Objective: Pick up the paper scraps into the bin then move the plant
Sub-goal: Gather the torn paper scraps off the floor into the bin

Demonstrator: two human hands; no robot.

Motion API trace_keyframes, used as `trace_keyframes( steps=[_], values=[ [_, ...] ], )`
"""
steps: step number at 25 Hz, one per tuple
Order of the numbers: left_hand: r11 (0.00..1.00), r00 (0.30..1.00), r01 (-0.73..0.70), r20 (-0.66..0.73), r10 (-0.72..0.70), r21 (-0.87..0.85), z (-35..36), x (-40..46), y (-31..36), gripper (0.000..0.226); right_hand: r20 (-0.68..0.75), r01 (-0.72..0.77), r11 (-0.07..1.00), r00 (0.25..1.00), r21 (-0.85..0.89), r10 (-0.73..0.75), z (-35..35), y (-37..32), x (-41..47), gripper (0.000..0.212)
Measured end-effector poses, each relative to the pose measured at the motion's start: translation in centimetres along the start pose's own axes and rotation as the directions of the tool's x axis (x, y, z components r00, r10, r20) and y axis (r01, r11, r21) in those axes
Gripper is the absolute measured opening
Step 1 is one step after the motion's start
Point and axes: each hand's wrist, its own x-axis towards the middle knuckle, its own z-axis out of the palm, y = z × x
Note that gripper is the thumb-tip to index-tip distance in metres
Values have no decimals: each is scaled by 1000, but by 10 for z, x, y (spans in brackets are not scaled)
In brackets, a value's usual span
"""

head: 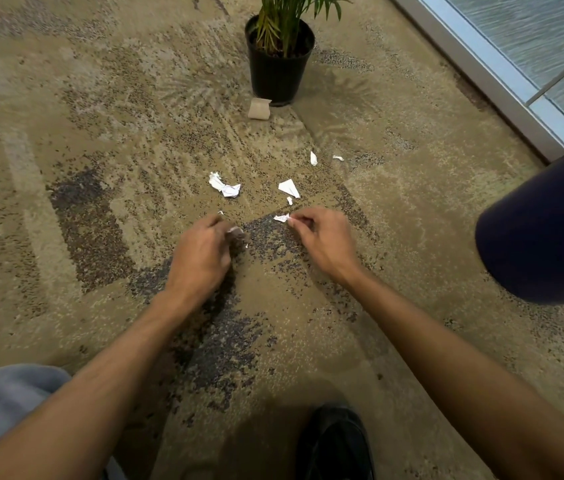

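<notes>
Two hands are stretched forward and down over the carpet (65, 140). The right hand (325, 240) has its grip closed in a pinch on a small white scrap (281, 218), held at thumb and fingertips just above the pile. The left hand (200, 258) is curled, and a bit of white paper (235, 231) is seen at its fingertips; whether it is gripped or only touched cannot be told, as that part is blurred.

Several more scraps are scattered just beyond the hands: a crumpled wad (225, 186), a flat triangular piece (289, 188), a tiny fragment (289, 200) below it, and two small bits (313, 158) (338, 158) farther off. All are white, thin and creased.

The plant (284, 22), with narrow green fronds, is stood in a black, smooth, tapered pot (277, 81) at the top of the view, well apart from the hands. A small tan folded card (259, 109) is propped against the pot's base.

The carpet is mottled tan and dark, short-piled. A metal-framed glass wall (502, 74) bounds the floor on the right; open carpet is left on the left side.
</notes>
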Motion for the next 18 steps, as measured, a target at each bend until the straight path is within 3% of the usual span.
trace_keyframes(
  steps=[3, 7, 10, 12, 14, 16, 18],
  values=[
    [997, 997, 69, -22, -69, 19, -3, 7, -10, 27, 12, 55, 996, 998, -70, -54, 8, 0, 13, 24],
    [998, 997, 29, 70, -32, 56, 2, 6, -11, 24, 91, 241, 934, 970, -264, -225, 12, 0, 21, 26],
    [996, 997, -3, 73, -4, 93, 4, 9, -12, 22, 165, 313, 873, 949, -374, -270, 15, -2, 25, 29],
    [994, 997, -11, 79, 2, 110, 6, 9, -12, 24, 159, 308, 890, 950, -336, -268, 16, -4, 27, 26],
    [996, 996, 2, 83, -10, 93, 7, 11, -13, 26, 53, 192, 964, 981, -186, -186, 10, -3, 34, 21],
    [998, 999, 18, 36, -20, 57, 4, 20, -17, 27, -61, 86, 995, 994, -49, -89, 2, 0, 48, 19],
    [1000, 999, 8, -39, -7, 28, -1, 38, -22, 28, -46, 61, 998, 997, -14, -61, -4, 2, 60, 20]
  ],
)
